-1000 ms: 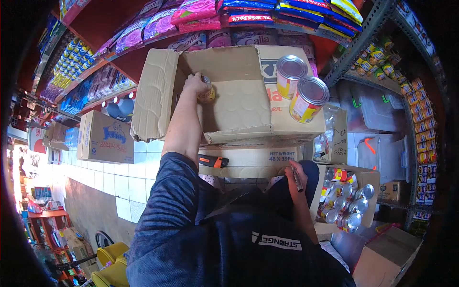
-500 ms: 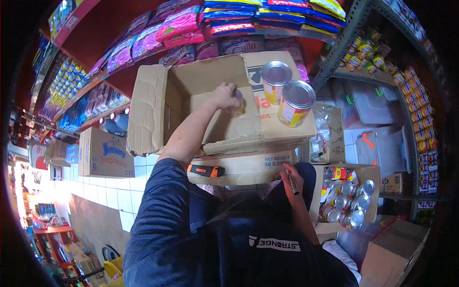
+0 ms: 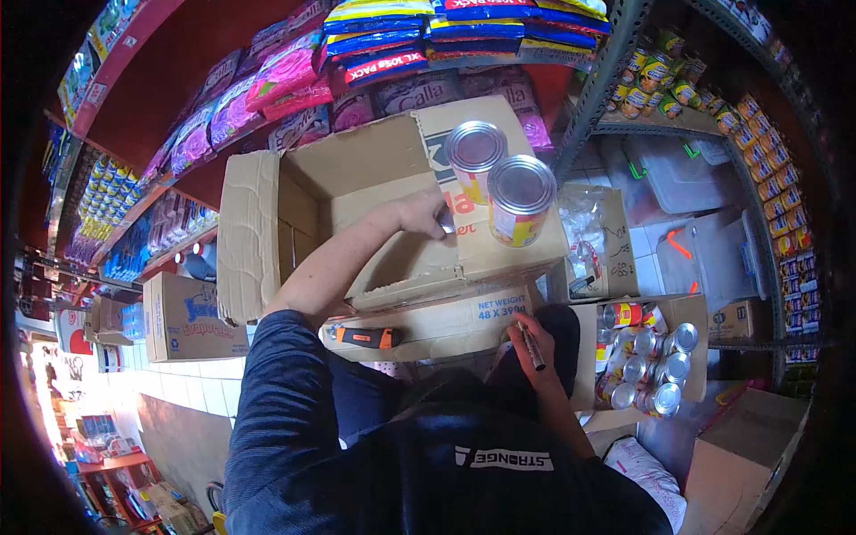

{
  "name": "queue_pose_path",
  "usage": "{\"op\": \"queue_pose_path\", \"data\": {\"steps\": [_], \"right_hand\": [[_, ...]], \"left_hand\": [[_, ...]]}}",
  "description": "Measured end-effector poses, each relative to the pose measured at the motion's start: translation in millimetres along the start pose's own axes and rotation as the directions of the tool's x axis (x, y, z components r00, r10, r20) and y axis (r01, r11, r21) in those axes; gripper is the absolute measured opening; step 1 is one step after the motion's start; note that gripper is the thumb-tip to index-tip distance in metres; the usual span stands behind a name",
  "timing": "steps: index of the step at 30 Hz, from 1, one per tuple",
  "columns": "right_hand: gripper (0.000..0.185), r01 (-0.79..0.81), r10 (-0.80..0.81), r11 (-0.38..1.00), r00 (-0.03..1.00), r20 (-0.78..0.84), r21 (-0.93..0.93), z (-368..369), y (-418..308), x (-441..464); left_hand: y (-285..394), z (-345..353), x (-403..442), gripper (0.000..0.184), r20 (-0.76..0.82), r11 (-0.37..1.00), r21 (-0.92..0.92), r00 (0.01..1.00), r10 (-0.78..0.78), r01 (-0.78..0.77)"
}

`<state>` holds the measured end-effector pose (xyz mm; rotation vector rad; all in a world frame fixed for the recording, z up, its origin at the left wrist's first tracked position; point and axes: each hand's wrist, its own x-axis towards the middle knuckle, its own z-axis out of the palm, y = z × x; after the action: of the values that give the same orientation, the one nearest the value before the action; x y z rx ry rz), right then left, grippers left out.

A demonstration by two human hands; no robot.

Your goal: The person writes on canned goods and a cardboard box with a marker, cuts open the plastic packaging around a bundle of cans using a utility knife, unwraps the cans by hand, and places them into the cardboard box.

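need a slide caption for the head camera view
Left hand at an open carton, right hand holding a pen-like item, two cans standing beside the opening.

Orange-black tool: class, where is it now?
In the head view, the tool lies left of centre on cardboard, left of the "NET WEIGHT" print, just below the open box.

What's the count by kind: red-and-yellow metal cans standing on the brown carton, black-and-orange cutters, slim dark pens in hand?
Red-and-yellow cylindrical metal cans on the brown cardboard carton: 2
Black-and-orange cutter: 1
Slim dark pen in the right hand: 1
Total: 4
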<state>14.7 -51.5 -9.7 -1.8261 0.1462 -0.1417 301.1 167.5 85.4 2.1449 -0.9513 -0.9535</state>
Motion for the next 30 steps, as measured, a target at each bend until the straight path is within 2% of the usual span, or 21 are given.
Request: {"op": "queue_pose_path", "data": {"steps": [3,6,9,15,18,25,28,30], "right_hand": [[0.032,0.053,-0.053,0.998,0.999,-0.009,-0.034,1.7,2.0,2.2],[0.032,0.068,-0.070,0.994,0.997,-0.016,-0.091,2.6,7.2,2.1],[0.033,0.056,-0.057,0.996,0.998,-0.011,-0.072,1.6,4.7,1.9],[0.033,0.076,-0.077,0.996,0.997,-0.017,-0.050,3.9,12.5,1.7],[0.032,0.070,-0.071,0.997,0.997,-0.024,-0.037,3.6,11.0,0.6],[0.030,0.040,-0.044,0.987,0.999,-0.022,-0.155,3.3,10.5,2.0],[0.031,0.009,-0.007,0.992,1.000,0.016,-0.122,0.0,3.1,3.0],[0.031,0.067,-0.068,0.995,0.998,-0.009,-0.078,2.5,9.2,0.8]], "left_hand": [[-2.9,24.7,8.1,0.060,0.105,0.993,0.027,0.988,0.115,-0.119],[6.2,33.0,14.0,0.060,0.179,0.944,-0.223,0.941,0.285,-0.244],[27.1,41.1,8.2,0.055,0.181,0.910,-0.375,0.949,0.259,-0.177],[-12.4,69.2,33.3,0.046,0.283,0.971,0.000,0.931,0.230,-0.240],[-11.5,72.9,35.2,0.044,0.185,0.919,0.154,0.924,0.333,-0.362],[22.5,73.0,42.4,0.045,0.024,0.943,0.141,0.953,0.302,-0.303],[23.9,83.5,46.6,0.045,0.013,0.941,0.146,0.952,0.307,-0.305],[23.7,87.3,48.9,0.045,0.004,0.940,0.146,0.951,0.310,-0.307]]}}
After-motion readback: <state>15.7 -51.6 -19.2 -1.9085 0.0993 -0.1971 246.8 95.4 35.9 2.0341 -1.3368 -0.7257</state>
